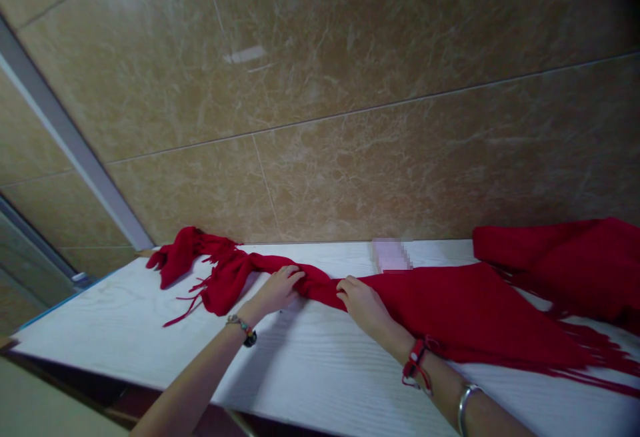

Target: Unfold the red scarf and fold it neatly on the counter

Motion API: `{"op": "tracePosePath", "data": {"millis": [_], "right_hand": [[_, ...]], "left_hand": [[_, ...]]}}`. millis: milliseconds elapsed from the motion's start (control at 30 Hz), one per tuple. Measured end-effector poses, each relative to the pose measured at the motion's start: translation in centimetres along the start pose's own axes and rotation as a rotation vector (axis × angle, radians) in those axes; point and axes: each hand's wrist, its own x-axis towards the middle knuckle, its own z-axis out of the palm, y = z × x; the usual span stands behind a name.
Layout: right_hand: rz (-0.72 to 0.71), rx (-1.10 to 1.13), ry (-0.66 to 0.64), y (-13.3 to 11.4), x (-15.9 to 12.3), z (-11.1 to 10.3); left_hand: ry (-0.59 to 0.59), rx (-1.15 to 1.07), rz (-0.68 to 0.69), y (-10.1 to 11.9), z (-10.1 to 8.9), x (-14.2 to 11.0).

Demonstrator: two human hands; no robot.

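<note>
A long red fringed scarf [450,310] lies stretched across a white wood-grain table [150,344]. Its left end [200,267] is bunched with loose tassels. My left hand [277,289] rests on the narrow twisted middle of the scarf, its fingers curled over the cloth. My right hand [361,300] lies just to the right on the same narrow part, fingers bent and pressing the fabric. Both wrists carry bracelets.
A brown marble-tiled wall [350,124] rises right behind the table. More red cloth [565,257] is piled at the far right. A small blurred pale object [391,255] lies at the back edge by the wall. The table's near edge runs diagonally at lower left.
</note>
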Motion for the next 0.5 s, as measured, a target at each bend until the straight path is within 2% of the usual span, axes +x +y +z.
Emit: {"op": "tracePosePath", "data": {"millis": [100,300,500], "right_hand": [[-0.017,0.009,0.021,0.0,-0.1,-0.3],[-0.057,0.017,0.046,-0.3,-0.3,-0.6],[-0.11,0.046,0.034,-0.9,-0.6,-1.0]], "left_hand": [[0.024,-0.024,-0.035,0.9,-0.2,1.0],[0.0,-0.191,0.063,0.2,-1.7,0.9],[0.142,-0.018,-0.017,2.0,-1.1,0.9]]}}
